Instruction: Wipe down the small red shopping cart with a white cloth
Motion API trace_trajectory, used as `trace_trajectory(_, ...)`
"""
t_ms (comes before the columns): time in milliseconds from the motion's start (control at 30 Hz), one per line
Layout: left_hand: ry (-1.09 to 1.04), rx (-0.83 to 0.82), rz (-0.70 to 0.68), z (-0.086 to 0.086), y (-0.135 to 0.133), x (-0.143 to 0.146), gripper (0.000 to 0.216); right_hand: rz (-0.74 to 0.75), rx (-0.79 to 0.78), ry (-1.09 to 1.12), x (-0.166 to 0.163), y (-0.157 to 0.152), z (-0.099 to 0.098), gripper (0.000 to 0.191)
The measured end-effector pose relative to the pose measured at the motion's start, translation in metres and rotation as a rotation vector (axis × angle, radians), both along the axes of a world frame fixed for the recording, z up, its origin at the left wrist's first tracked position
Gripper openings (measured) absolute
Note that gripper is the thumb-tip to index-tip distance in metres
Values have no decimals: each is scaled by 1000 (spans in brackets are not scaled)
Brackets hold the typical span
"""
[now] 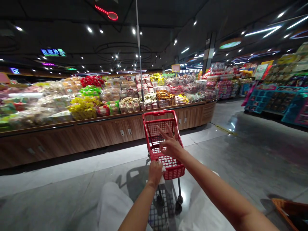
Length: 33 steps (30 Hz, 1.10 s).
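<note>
A red shopping cart (175, 173) with mesh baskets stands right in front of me, on thin dark legs with wheels. My left hand (156, 171) is closed at the cart's near side, with its fingers curled over the rim; its grip is partly hidden. A small whitish patch shows just below that hand, too unclear to name. My right hand (169, 142) is raised over the upper basket and holds nothing. Several of its fingers are stretched up and apart, while the thumb and forefinger bend toward each other. The visible mesh of the cart shows no goods.
Ahead runs a long wood-panelled display counter (106, 133) heaped with packaged goods. Blue racks (261, 98) stand at the right. An orange basket (286, 208) sits on the floor at lower right. A thin pole (139, 41) rises from the counter. The grey floor (240, 160) is shiny.
</note>
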<state>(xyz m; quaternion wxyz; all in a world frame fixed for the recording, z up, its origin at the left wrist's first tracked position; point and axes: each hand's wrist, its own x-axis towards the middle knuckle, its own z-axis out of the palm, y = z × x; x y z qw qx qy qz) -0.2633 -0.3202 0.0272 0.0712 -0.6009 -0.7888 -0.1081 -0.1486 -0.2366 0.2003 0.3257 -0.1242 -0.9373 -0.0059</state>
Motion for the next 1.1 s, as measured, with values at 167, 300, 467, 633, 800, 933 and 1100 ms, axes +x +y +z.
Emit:
trace_trajectory(167,-53,36,-41,-6,-5,-9,21,19,-11,-58,-6,8,-28,17)
trace_trajectory(300,-286,132,-108,-6,-3,-16,71,36,-179,-128,-5,14,-67,11)
trace_trajectory(467,-467,196,-235,8,-2,-39,135,64,-450,-184,-3,-2,-122,57)
trace_trajectory(633,-362,-151,-267,27,0,-71,134,29,-395,-244,-19,-21,-147,56)
trace_trajectory(800,-363,-181,-250,27,18,-74,67,-7,-288,-367,-19,-2,-156,43)
trace_trajectory(933,-345,106,-198,11,30,-64,45,57,-171,-420,18,49,-163,38)
trace_trajectory(1100,-350,289,-148,-5,42,-55,44,32,-155,-433,61,120,-160,37)
